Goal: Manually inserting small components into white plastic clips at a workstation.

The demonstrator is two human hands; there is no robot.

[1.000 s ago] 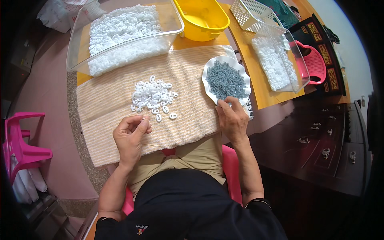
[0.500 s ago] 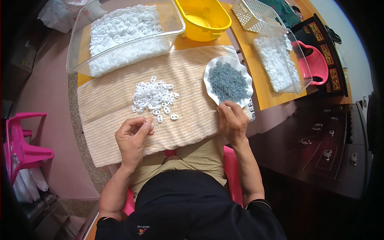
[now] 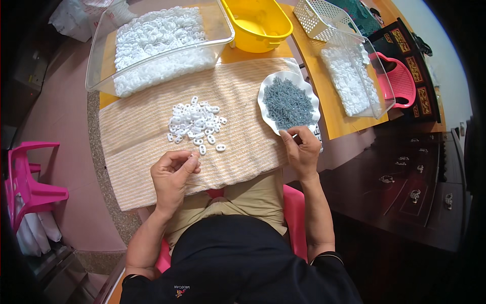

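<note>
White plastic piece (image 3: 193,158) pinched in left hand (image 3: 172,177) fingertips, just below small pile of white pieces (image 3: 196,123) on striped cloth (image 3: 136,137). Right hand (image 3: 302,151) at near rim of white plate (image 3: 264,93), thumb and finger pinching a thin grey pin (image 3: 294,135) off the grey pin heap (image 3: 287,103). Clear bin of white pieces (image 3: 152,40) behind cloth; yellow tub (image 3: 258,23), second clear bin (image 3: 354,76) further right.

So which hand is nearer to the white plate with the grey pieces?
Right. The right hand touches the near rim of the white plate. The left hand is apart from it, over the striped cloth.
</note>
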